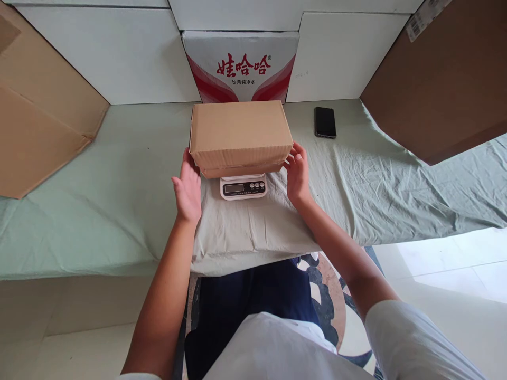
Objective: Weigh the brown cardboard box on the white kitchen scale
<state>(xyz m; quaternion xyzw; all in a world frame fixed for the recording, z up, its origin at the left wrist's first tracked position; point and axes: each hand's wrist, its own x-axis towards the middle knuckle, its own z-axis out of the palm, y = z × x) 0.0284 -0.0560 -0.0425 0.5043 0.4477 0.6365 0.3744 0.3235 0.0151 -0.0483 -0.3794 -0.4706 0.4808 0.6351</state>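
A closed brown cardboard box (241,126) sits over a small white digital scale (243,188), whose front with its dark display and several buttons sticks out below the box. Against the box's left side lie the straight fingers of my left hand (187,189), its thumb standing apart. My right hand (298,171) holds the right side, with fingers bent around the front corner and partly hidden. The scale's platform is covered by the box, and no digits can be made out on the display.
A pale green cloth (130,184) covers the table. Behind the box stands a white and red carton (241,53) with printed characters. A black phone (325,122) lies at the right. Large cardboard cartons flank both sides, at the left (43,105) and at the right (443,84).
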